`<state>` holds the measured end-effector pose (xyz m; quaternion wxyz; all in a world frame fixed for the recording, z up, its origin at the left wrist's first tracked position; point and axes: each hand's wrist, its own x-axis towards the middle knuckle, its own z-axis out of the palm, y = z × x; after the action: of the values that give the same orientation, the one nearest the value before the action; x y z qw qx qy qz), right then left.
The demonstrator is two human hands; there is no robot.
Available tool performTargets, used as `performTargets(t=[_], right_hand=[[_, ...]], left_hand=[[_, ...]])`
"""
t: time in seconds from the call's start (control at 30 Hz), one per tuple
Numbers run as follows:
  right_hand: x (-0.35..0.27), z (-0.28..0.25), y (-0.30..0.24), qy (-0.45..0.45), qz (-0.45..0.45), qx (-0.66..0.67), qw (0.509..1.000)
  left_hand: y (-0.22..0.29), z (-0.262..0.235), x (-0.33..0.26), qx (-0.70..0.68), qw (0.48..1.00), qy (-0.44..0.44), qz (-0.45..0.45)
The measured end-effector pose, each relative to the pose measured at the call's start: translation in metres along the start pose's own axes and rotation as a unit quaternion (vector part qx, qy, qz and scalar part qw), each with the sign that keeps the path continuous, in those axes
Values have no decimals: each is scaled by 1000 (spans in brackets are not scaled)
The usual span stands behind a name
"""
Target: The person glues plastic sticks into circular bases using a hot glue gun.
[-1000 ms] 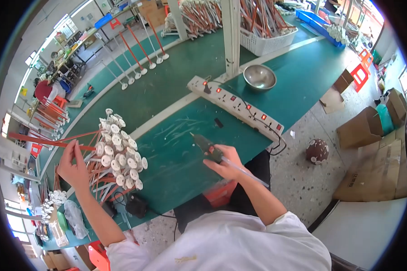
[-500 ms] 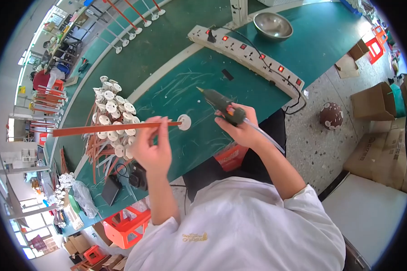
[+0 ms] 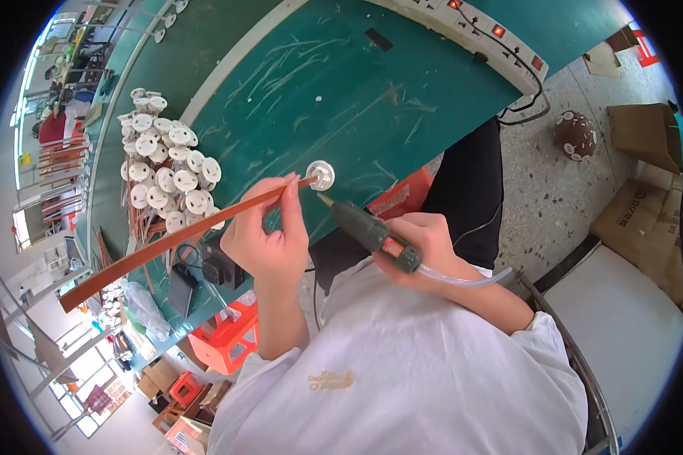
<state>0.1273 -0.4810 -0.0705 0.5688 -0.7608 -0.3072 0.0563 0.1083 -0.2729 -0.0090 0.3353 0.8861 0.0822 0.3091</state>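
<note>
Between the thumb and fingers of my left hand (image 3: 269,231) is a flat reddish-brown strip (image 3: 152,244), slanting down to the left. A round white disc (image 3: 322,175) sits at the strip's right end, its fitting side facing me. My right hand (image 3: 425,246) is wrapped round a dark green glue gun (image 3: 364,230), with a clear glue stick (image 3: 467,280) coming out of its back. The nozzle points up and left, close below the disc; whether they touch I cannot tell.
A heap of similar strips with white discs (image 3: 167,163) lies to the left on the green table (image 3: 303,98). Along the far right edge runs a white power strip (image 3: 497,45) with lit switches. A black box-shaped device (image 3: 221,262) is near my left forearm; a red stool (image 3: 224,337) stands below.
My right hand has brought the glue gun down and left, its nozzle now close to the disc. The brown strip has tilted, its left end lower. The view has shifted too.
</note>
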Motion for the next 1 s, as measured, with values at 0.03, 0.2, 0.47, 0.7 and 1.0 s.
performTargets(t=[0.03,0.2,0.47,0.7,1.0], right_hand=[[0,1,0,-3,1,4,1000],[3,5,-3,23,23,-10,999],[8,6,-2,22,25,-17,999],[9,7,-2,24,17,-25,999],[10,8,-5,27,22,-27,999]], left_hand=[[0,1,1,12,1000,-4,19],[3,4,1,8,1000,-20,19],[4,3,5,-5,1000,-27,6],[2,2,6,-8,1000,-25,5],[-1,0,5,-18,999,-26,5]])
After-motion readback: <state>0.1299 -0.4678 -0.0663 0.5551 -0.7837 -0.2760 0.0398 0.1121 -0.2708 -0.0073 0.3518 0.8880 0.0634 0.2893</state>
